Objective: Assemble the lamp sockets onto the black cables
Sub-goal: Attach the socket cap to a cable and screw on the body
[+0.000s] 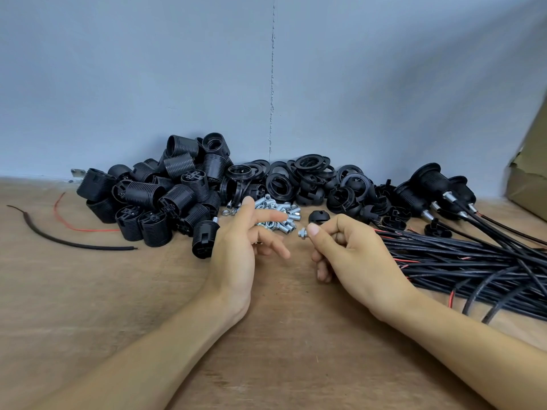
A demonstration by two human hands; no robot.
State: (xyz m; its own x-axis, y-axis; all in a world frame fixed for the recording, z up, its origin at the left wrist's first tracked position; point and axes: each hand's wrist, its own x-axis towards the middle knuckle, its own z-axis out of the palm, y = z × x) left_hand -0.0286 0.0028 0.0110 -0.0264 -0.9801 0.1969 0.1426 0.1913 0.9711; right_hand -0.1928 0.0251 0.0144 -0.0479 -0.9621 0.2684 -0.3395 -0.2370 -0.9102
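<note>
So the right grip (pixel 349 253) pinched a small silver threaded metal nipple (pixel 302 232) while the left grip (pixel 239 247) hung loosely open over the brown wooden counter (pixel 281 335).

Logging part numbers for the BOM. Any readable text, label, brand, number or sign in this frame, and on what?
None readable in this frame.
Socket shells: moulded relief on the ends, too small to read.
Ring: small pale triangle mark, no letters.
Cardboard box: no print visible.
Metal fitting pinched in right hand: nothing legible.
</note>
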